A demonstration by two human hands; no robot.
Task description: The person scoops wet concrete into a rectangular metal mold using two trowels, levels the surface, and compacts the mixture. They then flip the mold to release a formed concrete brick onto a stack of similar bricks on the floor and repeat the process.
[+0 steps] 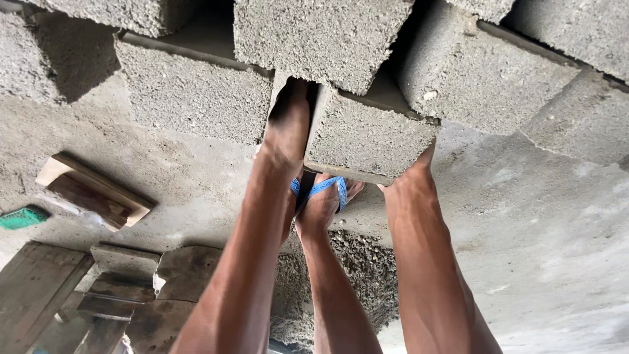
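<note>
**Block gripped on both sides, low over the floor**

Block [367,134] is grey concrete, sitting in the middle of a row of other blocks [190,92] on the concrete floor [537,223]. Left hand [288,128] is pressed flat against its left side, down in the gap next to the neighbouring block. Right hand [413,180] grips the lower right corner. So both hands are clamped on it. A foot in a blue sandal [325,196] sits just below the block, between the arms. Wooden float [92,190] lies off to the left, planks [78,288] nearer the camera.
</note>
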